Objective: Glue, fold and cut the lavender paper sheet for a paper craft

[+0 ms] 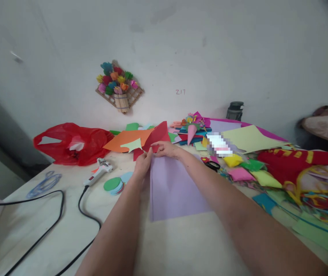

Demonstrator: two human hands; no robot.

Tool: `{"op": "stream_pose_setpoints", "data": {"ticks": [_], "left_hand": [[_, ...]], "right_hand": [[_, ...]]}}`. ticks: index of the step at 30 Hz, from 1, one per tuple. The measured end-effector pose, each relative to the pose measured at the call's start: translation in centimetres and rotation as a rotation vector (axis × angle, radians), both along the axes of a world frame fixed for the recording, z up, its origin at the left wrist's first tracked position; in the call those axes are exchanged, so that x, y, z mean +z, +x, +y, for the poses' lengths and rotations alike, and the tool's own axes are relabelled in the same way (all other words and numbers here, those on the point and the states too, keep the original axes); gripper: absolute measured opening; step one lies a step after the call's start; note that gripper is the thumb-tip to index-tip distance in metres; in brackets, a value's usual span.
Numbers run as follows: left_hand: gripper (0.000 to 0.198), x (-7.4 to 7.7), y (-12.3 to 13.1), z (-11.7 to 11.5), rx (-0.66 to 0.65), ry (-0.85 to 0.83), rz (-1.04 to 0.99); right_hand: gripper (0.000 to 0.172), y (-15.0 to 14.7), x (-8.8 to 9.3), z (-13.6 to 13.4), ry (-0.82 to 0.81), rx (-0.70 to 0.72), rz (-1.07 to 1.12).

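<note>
A sheet of light purple paper (pixel 178 191) lies on the table in front of me, with a narrow strip or crease running along its left edge. At the sheet's far left corner, my left hand (pixel 143 164) is closed, thumb and fingers pinching the paper. My right hand (pixel 165 149) reaches over the sheet to the same corner, index finger bent and thumb beneath, gripping the edge there. Just beyond the hands are a red paper piece (pixel 159 134), an orange sheet (pixel 129 138) and a pale green cut scrap (pixel 132 146).
Left are a hot glue gun (pixel 96 174) with a black cord, round paper discs (pixel 112 184), a blue coiled cord (pixel 44 184) and a red plastic bag (pixel 74 143). Right are black scissors (pixel 212 165), a phone (pixel 220 144), small coloured pouches (pixel 243 174) and paper scraps. A dark bottle (pixel 235 111) stands behind.
</note>
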State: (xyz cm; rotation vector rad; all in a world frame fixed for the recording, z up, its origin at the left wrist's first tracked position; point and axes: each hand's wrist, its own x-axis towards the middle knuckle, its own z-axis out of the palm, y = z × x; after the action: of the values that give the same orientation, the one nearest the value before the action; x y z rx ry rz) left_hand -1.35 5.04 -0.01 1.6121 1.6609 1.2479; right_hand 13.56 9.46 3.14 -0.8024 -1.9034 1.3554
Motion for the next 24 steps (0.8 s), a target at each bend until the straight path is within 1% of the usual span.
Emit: {"op": "stream_pose_setpoints", "data": {"ticks": [3, 5, 7, 10, 12, 17, 20, 24], "left_hand": [[0.039, -0.1, 0.2, 0.6, 0.055, 0.035, 0.204], [0.037, -0.1, 0.3, 0.7, 0.066, 0.042, 0.243], [0.039, -0.1, 0.3, 0.5, 0.045, 0.039, 0.199], [0.047, 0.0, 0.0, 0.2, 0.002, -0.014, 0.025], [0.047, -0.1, -0.2, 0.0, -0.005, -0.023, -0.057], [0.037, -0.2, 0.0, 0.3, 0.006, 0.076, -0.061], [0.034, -0.1, 0.3, 0.4, 0.01, 0.033, -0.134], [0.038, 0.4, 0.3, 0.1, 0.025, -0.051, -0.217]], "right_hand": [[0.052, -0.3, 0.1, -0.5, 0.002, 0.009, -0.001], [0.052, -0.4, 0.2, -0.7, -0.001, 0.011, 0.001], [0.051, -0.4, 0.3, -0.8, 0.001, 0.003, 0.003], [0.054, -0.2, 0.3, -0.7, 0.016, -0.018, -0.018], [0.056, -0.1, 0.1, -0.5, 0.02, -0.021, -0.03], [0.055, -0.2, -0.9, -0.1, 0.045, 0.019, -0.027], [0.055, -0.4, -1.0, 0.0, 0.067, 0.007, -0.031], [0.053, -0.2, -0.2, 0.2, 0.093, -0.067, -0.013]]}}
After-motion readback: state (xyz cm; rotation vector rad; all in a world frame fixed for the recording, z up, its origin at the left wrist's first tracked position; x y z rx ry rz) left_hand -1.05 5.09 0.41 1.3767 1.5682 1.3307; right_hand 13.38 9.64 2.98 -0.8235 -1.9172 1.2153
